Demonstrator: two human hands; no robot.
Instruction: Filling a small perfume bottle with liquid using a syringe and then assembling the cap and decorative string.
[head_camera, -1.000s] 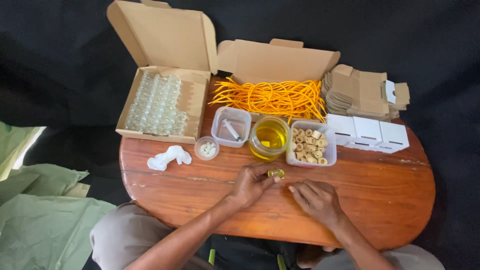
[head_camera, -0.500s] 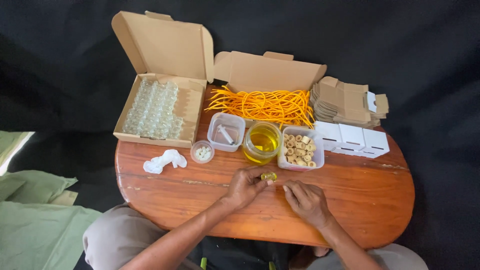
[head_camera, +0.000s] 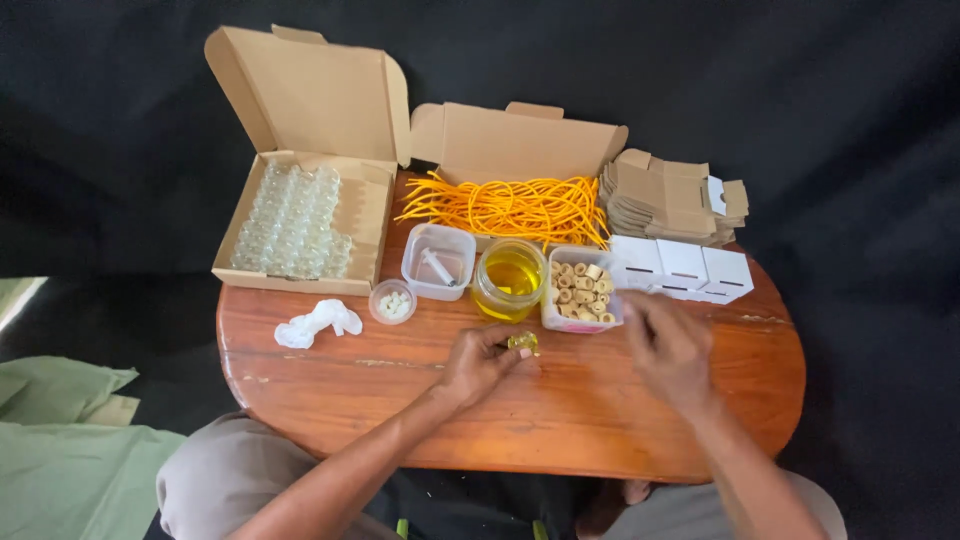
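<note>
Pinching a small yellow-filled bottle (head_camera: 522, 343) just above the wooden counter (head_camera: 400, 400), the left hand (head_camera: 478, 362) keeps a closed grip; the right hand (head_camera: 668, 345), fingers loosely open and holding nothing, hovers beside the tub of corks (head_camera: 582, 290).

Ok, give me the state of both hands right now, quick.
Left hand: closed on a small yellow-filled glass bottle, on the wooden table.
Right hand: blurred, reaching at the tub of cork stoppers; grip cannot be told.
</note>
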